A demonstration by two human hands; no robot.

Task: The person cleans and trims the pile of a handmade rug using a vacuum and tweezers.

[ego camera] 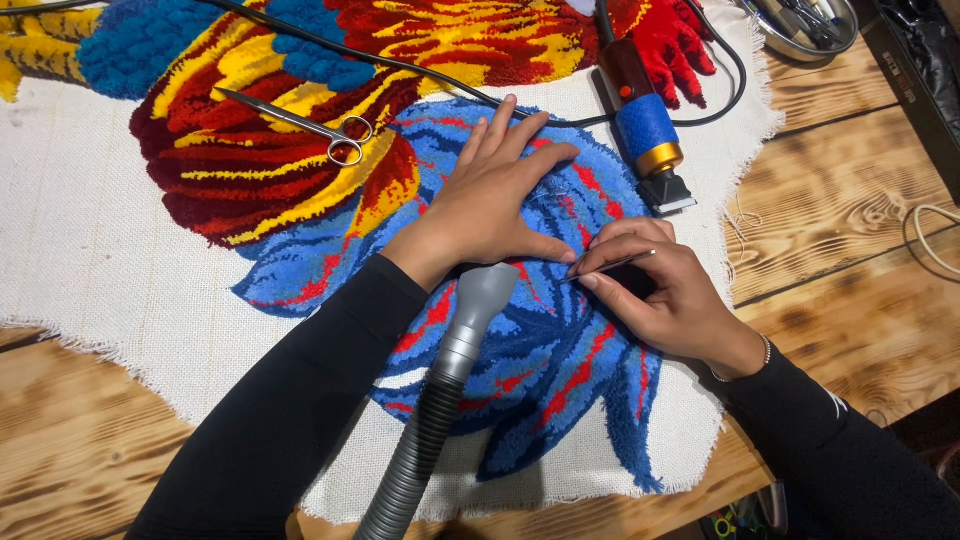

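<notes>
A tufted rug [300, 190] with red, yellow and blue pile on white backing cloth lies on a wooden table [850, 200]. My left hand [495, 195] lies flat on the blue part of the pile, fingers spread. Just to its right, my right hand [660, 295] pinches a thin metal tool [615, 266], its tip pointing at the pile beside my left thumb. A grey vacuum hose [450, 380] rests over my left forearm, its nozzle near my left wrist.
Steel scissors [310, 122] lie on the red and yellow pile. An electric trimmer [645, 125] with a blue and gold body lies at the rug's right side, its black cord looping across the top. A metal bowl of tools [805, 25] stands top right.
</notes>
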